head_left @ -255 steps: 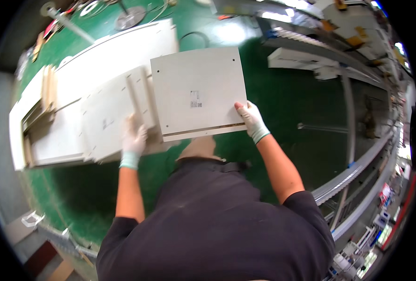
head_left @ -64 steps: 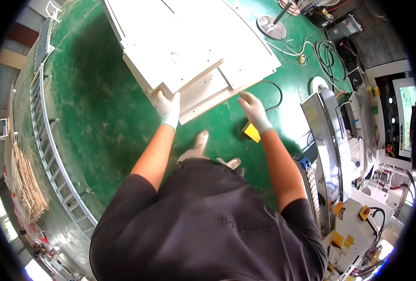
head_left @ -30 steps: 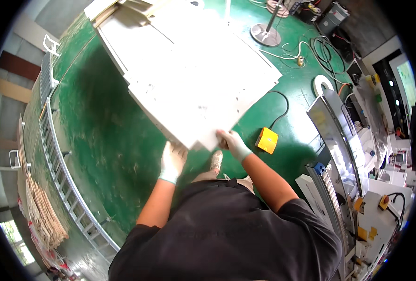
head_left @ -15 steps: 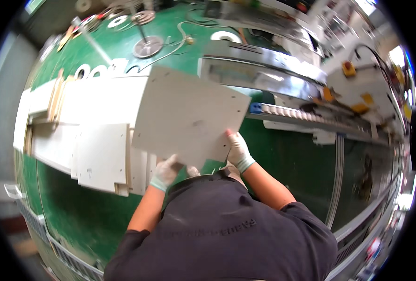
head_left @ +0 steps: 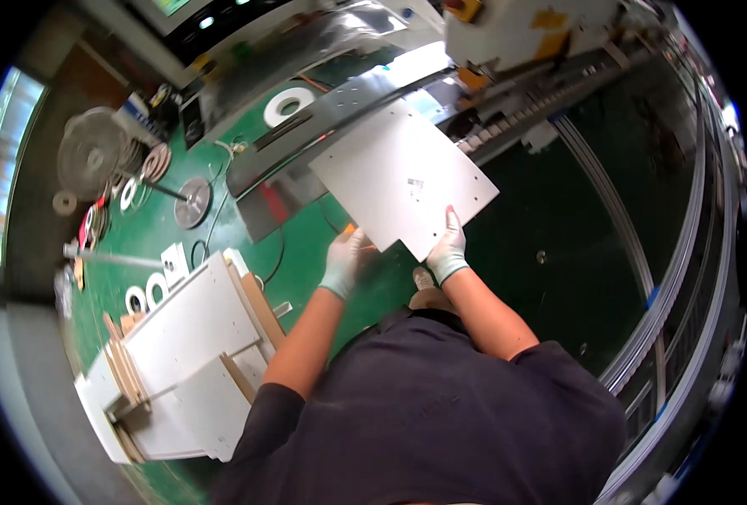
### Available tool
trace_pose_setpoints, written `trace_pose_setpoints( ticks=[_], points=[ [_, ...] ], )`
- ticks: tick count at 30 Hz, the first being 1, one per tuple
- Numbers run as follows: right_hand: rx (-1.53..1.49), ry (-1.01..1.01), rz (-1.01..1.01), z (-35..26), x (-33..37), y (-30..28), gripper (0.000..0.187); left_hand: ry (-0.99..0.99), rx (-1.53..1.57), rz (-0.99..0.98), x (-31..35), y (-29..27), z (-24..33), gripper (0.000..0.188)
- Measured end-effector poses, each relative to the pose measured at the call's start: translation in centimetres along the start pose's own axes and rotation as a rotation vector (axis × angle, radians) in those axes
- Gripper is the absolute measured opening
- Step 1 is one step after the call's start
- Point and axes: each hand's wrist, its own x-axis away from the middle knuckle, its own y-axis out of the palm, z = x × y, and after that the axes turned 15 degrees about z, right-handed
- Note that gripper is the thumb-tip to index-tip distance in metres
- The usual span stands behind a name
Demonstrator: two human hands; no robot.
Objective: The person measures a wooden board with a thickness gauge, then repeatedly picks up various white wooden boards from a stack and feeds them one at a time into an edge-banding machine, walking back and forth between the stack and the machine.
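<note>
A flat white panel (head_left: 399, 172) with small holes near its edges and a notch cut in its near corner is held in front of me, tilted. My right hand (head_left: 447, 246), in a white glove with bare fingertips, grips its near right edge, thumb on top and fingers hidden underneath. At the near left edge, beside the notch, my left hand (head_left: 341, 259) grips the panel too, its fingers partly hidden. The panel's far corner lies over a machine's long roller conveyor (head_left: 508, 126) and grey metal bed (head_left: 306, 139).
White panels (head_left: 193, 324) lie stacked at the left, with brown strips (head_left: 125, 366) on them. A standing fan (head_left: 96, 156) on a round base is farther back. White edging rolls (head_left: 289, 108) rest on the green floor (head_left: 247, 227). Metal rails (head_left: 609, 194) run along the right.
My view and body have turned right, away from the stacked panels. Both hands have carried the white panel round toward the machine, and it has rotated.
</note>
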Motion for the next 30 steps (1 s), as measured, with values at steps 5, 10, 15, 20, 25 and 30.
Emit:
trace_pose_setpoints(
  ticks=[5, 10, 15, 20, 25, 30],
  points=[
    [-0.062, 0.175, 0.055, -0.9, -4.1, 3.1, 0.045, 1.166, -0.724, 0.412, -3.2, 0.5, 5.5, 0.029],
    [-0.139, 0.230, 0.184, -4.5, -2.8, 7.3, 0.043, 1.172, -1.465, 0.437, -8.6, 0.3, 6.4, 0.068],
    [-0.208, 0.298, 0.118, -10.8, -9.2, 7.4, 0.044, 0.934, -1.608, 0.346, -7.6, 2.4, 8.2, 0.086],
    [-0.126, -0.119, 0.150, -16.5, -15.1, 7.3, 0.041, 0.944, -1.616, 0.403, -9.2, 0.2, 4.9, 0.097],
    [-0.113, -0.208, 0.056, -21.8, -19.2, 7.0, 0.045, 0.826, -1.644, 0.353, -9.3, 1.1, 5.5, 0.101],
    [-0.159, -0.189, 0.022, -25.7, -19.7, 9.7, 0.051, 0.783, -1.638, 0.353, -7.6, 1.4, 7.8, 0.095]
  ],
)
